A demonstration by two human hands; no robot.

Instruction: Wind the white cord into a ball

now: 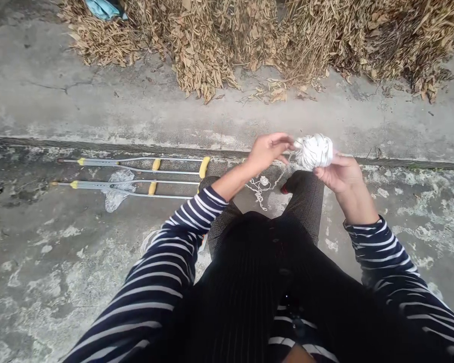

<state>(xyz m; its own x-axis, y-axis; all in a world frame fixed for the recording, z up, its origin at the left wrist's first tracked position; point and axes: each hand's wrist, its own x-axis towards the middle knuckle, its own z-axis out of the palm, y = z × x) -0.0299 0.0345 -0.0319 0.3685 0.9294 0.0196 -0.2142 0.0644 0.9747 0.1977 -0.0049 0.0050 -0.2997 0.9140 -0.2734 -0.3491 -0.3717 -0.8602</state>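
A ball of white cord point(314, 152) is held up in front of me, over the edge of the concrete step. My right hand point(342, 174) grips its right side between thumb and fingers. At the left side of the ball, my left hand point(271, 149) has its fingers curled round the cord, slightly blurred; the fingertips' exact hold is hard to see. From there a strand runs down to a loose tangle of cord point(260, 191) on the ground between my legs.
Two crutches point(136, 174) with yellow pads lie side by side at the left, a clear plastic bag point(117, 189) among them. A low concrete step point(136, 111) crosses ahead, with dried plants point(249, 40) on it. A blue-green cloth point(103, 9) shows at the upper left.
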